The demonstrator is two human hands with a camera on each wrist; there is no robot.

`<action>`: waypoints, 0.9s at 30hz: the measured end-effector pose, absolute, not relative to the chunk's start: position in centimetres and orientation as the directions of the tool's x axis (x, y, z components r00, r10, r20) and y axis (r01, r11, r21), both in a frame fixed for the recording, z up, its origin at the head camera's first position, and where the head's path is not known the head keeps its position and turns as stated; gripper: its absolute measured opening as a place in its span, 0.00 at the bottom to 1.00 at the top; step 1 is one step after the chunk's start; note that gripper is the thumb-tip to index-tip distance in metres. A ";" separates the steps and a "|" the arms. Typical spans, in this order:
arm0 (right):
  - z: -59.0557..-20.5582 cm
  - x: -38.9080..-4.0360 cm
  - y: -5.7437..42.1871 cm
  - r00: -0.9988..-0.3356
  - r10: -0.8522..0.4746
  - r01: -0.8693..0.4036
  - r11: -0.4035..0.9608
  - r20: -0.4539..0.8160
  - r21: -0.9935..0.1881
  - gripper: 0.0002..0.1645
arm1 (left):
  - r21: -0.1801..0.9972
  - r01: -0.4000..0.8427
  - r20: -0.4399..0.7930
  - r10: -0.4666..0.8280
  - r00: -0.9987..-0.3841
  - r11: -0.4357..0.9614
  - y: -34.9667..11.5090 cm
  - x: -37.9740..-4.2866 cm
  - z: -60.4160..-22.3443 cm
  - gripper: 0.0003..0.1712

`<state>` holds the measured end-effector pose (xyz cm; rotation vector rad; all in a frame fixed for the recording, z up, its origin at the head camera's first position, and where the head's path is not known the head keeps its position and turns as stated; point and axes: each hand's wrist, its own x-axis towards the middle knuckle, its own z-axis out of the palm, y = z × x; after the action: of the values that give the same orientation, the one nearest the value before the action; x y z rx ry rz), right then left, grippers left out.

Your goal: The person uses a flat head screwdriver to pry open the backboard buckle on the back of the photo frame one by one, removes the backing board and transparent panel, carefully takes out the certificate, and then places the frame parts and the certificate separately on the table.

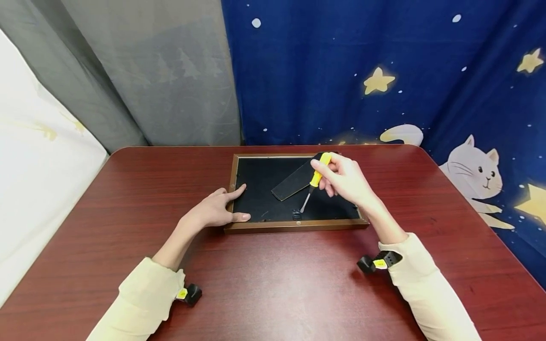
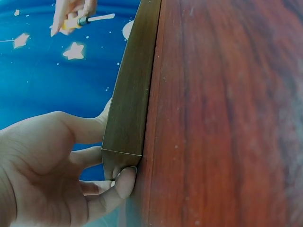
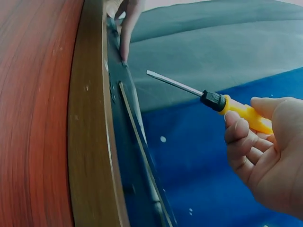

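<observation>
Right hand [image 1: 346, 182] grips a yellow screwdriver [image 1: 316, 179] mid-view; left hand [image 1: 215, 208] holds the picture frame [image 1: 264, 228] at centre-left, black backing [image 1: 262, 175] still seated inside.

A grey curtain [image 1: 162, 76] and a starry blue curtain [image 1: 315, 71] hang behind a reddish wooden table [image 1: 128, 203].

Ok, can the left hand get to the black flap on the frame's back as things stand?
Probably yes: only bare backing separates the left hand from the flap, and the right hand with the screwdriver sits over at the flap's right.
</observation>
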<state>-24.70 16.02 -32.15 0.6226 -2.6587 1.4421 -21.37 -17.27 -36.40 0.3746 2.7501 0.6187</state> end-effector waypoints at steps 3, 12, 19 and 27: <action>-32.5 -25.0 15.0 -0.919 -0.331 -0.353 0.448 0.215 -0.822 0.22 | 0.444 0.183 -0.230 0.309 -0.923 0.877 -17.1 -21.3 -36.4 0.51; -34.0 -25.9 12.4 -0.928 -0.342 -0.294 0.420 0.150 -0.859 0.21 | 0.437 0.170 -0.234 0.294 -0.927 0.883 -17.1 -20.7 -36.1 0.51; -35.2 -26.4 10.4 -0.926 -0.344 -0.308 0.445 0.157 -0.841 0.21 | 0.435 0.167 -0.228 0.288 -0.930 0.885 -17.2 -20.8 -36.2 0.51; -36.0 -26.7 8.6 -0.920 -0.363 -0.308 0.440 0.147 -0.843 0.19 | 0.428 0.165 -0.237 0.286 -0.928 0.889 -17.2 -21.2 -36.4 0.51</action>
<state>-26.66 8.62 -36.04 0.6328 -2.7128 1.5692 -21.19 -17.23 -36.37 0.3375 2.7618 0.5889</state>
